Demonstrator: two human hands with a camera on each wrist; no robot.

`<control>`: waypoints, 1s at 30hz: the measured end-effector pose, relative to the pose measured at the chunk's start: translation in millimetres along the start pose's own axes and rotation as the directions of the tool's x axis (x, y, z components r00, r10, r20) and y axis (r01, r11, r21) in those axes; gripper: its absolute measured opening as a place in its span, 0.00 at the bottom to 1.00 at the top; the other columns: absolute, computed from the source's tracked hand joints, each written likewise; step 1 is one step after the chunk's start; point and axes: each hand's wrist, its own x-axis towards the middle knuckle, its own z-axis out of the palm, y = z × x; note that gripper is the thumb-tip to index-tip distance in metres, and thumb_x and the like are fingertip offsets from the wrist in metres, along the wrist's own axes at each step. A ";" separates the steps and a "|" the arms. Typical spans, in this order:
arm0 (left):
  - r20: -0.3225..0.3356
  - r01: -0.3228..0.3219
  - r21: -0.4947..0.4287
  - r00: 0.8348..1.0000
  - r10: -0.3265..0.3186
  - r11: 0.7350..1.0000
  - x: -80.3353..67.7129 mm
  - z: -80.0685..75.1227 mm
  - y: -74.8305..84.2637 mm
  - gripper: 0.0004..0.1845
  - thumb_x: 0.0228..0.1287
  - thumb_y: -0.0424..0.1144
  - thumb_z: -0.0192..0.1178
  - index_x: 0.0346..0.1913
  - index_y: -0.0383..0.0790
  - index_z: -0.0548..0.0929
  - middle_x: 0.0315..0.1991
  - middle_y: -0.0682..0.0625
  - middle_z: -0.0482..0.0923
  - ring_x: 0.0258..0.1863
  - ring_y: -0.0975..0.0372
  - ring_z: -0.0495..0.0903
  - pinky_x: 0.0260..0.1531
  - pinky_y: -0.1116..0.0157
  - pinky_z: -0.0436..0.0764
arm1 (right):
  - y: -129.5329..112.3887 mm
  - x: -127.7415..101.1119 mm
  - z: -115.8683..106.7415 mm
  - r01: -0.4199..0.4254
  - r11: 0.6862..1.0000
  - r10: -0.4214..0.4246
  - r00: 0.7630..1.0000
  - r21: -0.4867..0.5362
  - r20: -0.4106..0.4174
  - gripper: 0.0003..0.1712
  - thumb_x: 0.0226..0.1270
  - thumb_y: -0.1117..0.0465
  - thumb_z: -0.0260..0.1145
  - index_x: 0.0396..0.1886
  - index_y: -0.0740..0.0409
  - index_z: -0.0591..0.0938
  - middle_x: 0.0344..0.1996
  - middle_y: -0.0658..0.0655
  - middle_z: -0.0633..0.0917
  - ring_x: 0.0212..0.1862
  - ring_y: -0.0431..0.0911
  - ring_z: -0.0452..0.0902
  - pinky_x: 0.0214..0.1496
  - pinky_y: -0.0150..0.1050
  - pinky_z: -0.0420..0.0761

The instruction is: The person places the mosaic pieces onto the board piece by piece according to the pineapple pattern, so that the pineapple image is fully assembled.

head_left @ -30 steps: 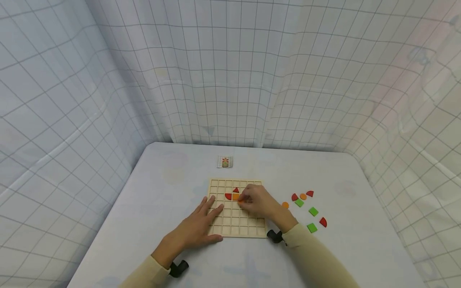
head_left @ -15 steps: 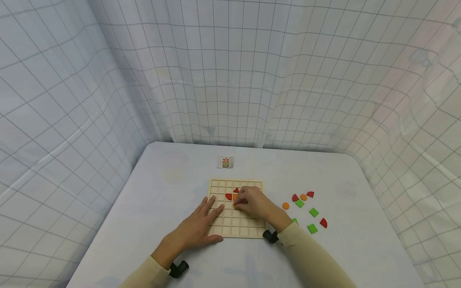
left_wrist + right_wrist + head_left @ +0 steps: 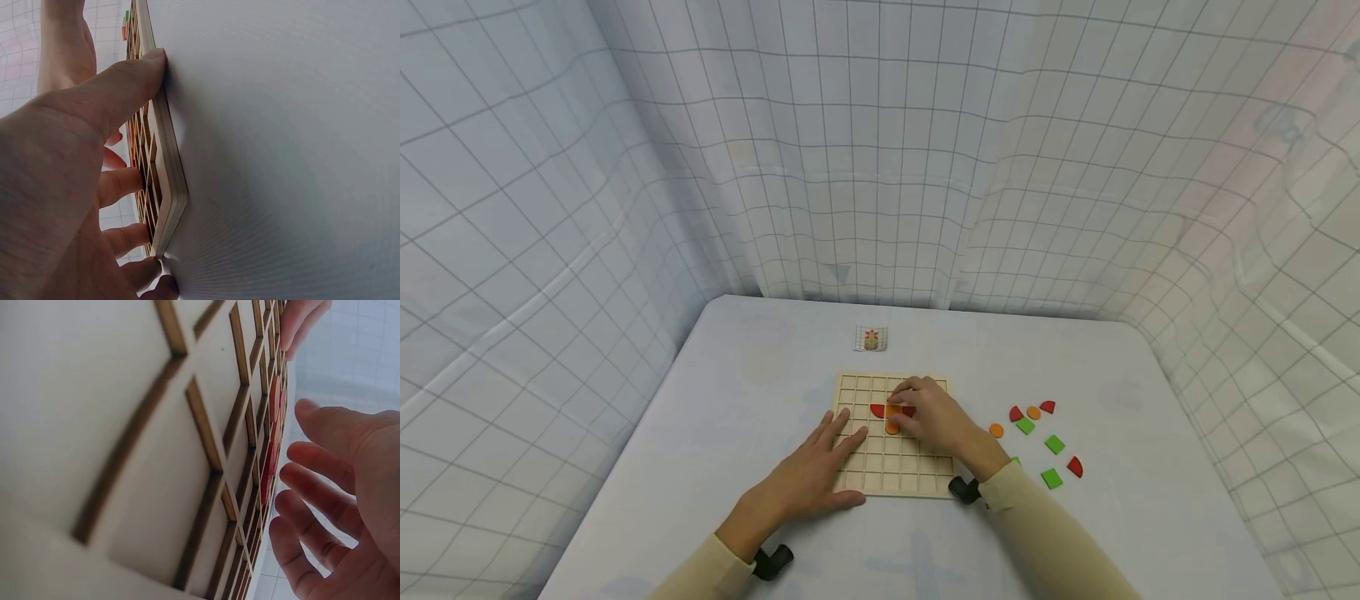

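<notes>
We see a wooden grid board [image 3: 891, 454] lying flat on the pale table [image 3: 737, 417], roughly in the middle of it. The left hand [image 3: 816, 475] rests on the board's near left corner, its fingers [image 3: 848, 435] straight and spread across the cells, with the thumb [image 3: 125, 87] laid along the board's edge; it grips nothing.

The right hand [image 3: 936, 421] is over the upper right part of the board. Its fingers [image 3: 312, 469] are relaxed and slightly apart in the right wrist view, hovering just beside the board's surface, and we cannot see any piece pinched between them. Their tips lie near a small cluster of pieces set in the grid: a red quarter-round piece [image 3: 877, 410] to the left, an orange piece [image 3: 892, 410] beside it, another red piece [image 3: 909, 411] partly under the fingertips, and an orange round piece [image 3: 892, 428] in the cell just below.

To the right of the board, loose pieces lie on the table, well apart from the left hand: an orange disc [image 3: 996, 430] nearest the board, two red pieces [image 3: 1015, 413] and another orange disc [image 3: 1033, 412] farther back, green squares [image 3: 1054, 444] toward the near side, and one more red piece [image 3: 1075, 467] at the far right. Beyond the board, near the back of the table, lies a small pattern card [image 3: 870, 338]. A gridded white curtain [image 3: 880, 167] surrounds the table.
</notes>
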 end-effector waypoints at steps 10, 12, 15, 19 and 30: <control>0.001 -0.006 0.013 1.000 0.006 1.000 0.3 2.7 0.4 0.55 0.74 0.66 0.78 0.94 0.48 0.67 0.97 0.33 0.51 0.96 0.31 0.52 0.85 0.32 0.74 | 2.4 -4.3 -0.1 -0.016 1.000 0.017 0.999 -0.021 0.034 0.18 0.86 0.57 0.76 0.66 0.61 0.94 0.66 0.58 0.94 0.72 0.58 0.87 0.85 0.61 0.81; 0.003 -0.004 0.013 1.000 0.004 1.000 0.5 2.8 0.8 0.55 0.74 0.66 0.78 0.94 0.48 0.67 0.97 0.34 0.51 0.96 0.31 0.52 0.86 0.32 0.74 | 3.1 -5.4 -0.6 -0.012 1.000 0.013 0.999 -0.014 0.034 0.18 0.86 0.57 0.76 0.66 0.61 0.94 0.66 0.58 0.94 0.72 0.58 0.87 0.84 0.60 0.83; 0.004 0.000 0.012 1.000 0.000 1.000 0.9 2.7 1.7 0.55 0.73 0.66 0.79 0.94 0.48 0.67 0.97 0.34 0.51 0.96 0.31 0.52 0.85 0.31 0.74 | 3.3 -7.4 -3.0 -0.006 1.000 0.006 1.000 -0.006 0.028 0.17 0.86 0.58 0.76 0.66 0.61 0.94 0.66 0.58 0.94 0.72 0.58 0.88 0.80 0.59 0.86; 0.001 0.013 0.011 1.000 -0.013 1.000 1.0 2.0 2.9 0.56 0.72 0.67 0.79 0.93 0.49 0.68 0.97 0.35 0.51 0.96 0.32 0.52 0.85 0.31 0.74 | 3.7 -11.0 -9.2 -0.011 1.000 0.011 1.000 -0.003 0.011 0.17 0.84 0.59 0.78 0.65 0.61 0.95 0.65 0.59 0.94 0.71 0.58 0.89 0.78 0.59 0.87; 0.000 0.024 -0.011 1.000 -0.024 1.000 -0.8 0.4 0.2 0.57 0.72 0.66 0.79 0.94 0.46 0.66 0.98 0.38 0.50 0.97 0.35 0.50 0.87 0.33 0.73 | 19.4 -33.8 -29.0 -0.080 0.997 0.081 0.995 0.017 -0.064 0.16 0.80 0.63 0.80 0.62 0.62 0.95 0.62 0.61 0.95 0.65 0.59 0.91 0.74 0.62 0.89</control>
